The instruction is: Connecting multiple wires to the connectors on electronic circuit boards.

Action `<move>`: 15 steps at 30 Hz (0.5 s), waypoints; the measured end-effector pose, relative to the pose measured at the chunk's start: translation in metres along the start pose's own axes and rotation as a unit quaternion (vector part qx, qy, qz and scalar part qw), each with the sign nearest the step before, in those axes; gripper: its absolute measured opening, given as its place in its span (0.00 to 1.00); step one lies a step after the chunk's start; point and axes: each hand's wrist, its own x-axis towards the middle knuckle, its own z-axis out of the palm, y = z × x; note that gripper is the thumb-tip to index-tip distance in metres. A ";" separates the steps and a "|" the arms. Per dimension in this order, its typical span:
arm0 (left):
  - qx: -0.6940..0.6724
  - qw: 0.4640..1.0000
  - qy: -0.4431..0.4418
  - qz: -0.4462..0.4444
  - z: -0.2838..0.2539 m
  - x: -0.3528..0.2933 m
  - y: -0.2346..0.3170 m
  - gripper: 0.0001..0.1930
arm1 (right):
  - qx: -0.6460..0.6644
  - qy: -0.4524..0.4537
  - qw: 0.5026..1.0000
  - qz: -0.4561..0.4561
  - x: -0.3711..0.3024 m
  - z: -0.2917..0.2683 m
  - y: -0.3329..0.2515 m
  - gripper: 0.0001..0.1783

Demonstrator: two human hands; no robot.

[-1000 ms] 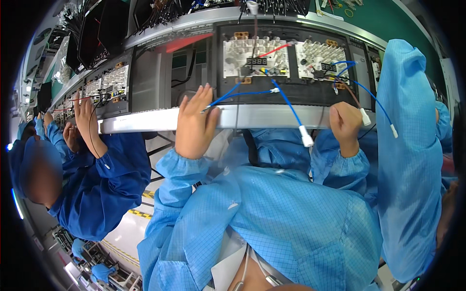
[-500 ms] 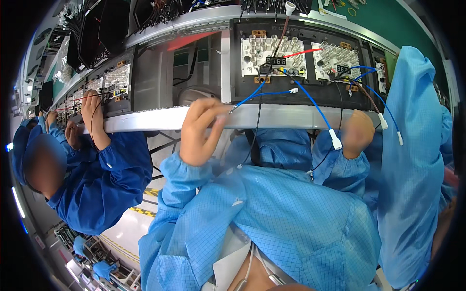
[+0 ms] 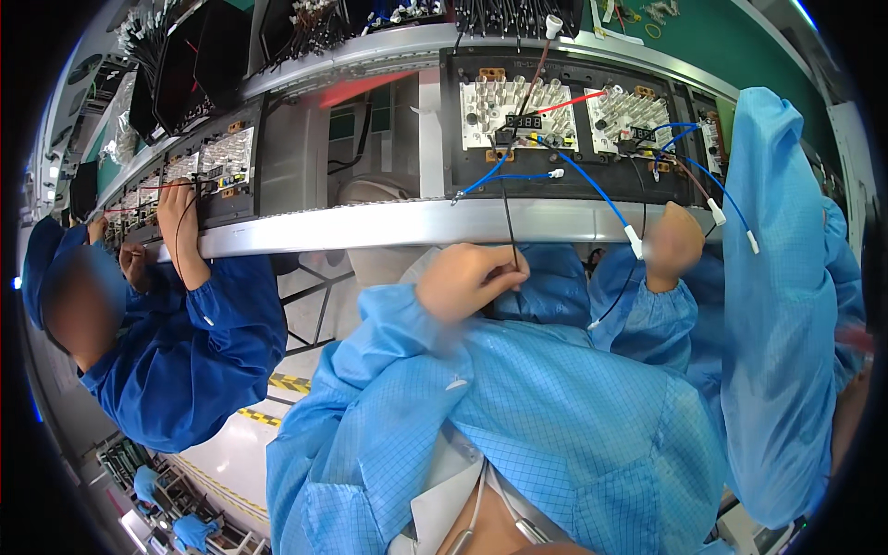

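Just above the left hand [image 3: 474,280] runs the long silver metal rail [image 3: 370,225], with open room up and to the left, short of the flat black rectangular tray [image 3: 606,74]. Here's the thin black wire [image 3: 508,211] — nearly straight, dropping from the white rectangular circuit board [image 3: 499,100] above the hand, across the rail. Left thumb and fingertips pinch it! The right hand [image 3: 673,242], off to the right, is curled into a blurred fist — contents, I cannot tell.
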 end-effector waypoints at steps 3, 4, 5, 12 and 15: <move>0.038 0.998 0.049 0.034 0.004 0.005 -0.003 0.08 | 0.001 0.039 0.999 0.009 -0.002 0.004 0.003 0.15; 0.052 0.998 0.019 0.009 0.003 0.000 -0.003 0.10 | 0.013 0.070 0.997 0.007 -0.002 0.007 0.005 0.16; 0.066 0.998 -0.010 -0.017 0.000 -0.005 -0.003 0.11 | 0.015 0.074 0.997 0.008 -0.001 0.005 0.005 0.16; 0.010 0.992 0.096 -0.087 -0.050 -0.032 0.022 0.12 | -0.022 -0.069 0.983 -0.168 0.036 -0.053 -0.054 0.22; 0.035 0.976 0.211 -0.025 -0.061 -0.026 0.029 0.10 | -0.026 -0.087 0.964 -0.251 0.061 -0.067 -0.067 0.23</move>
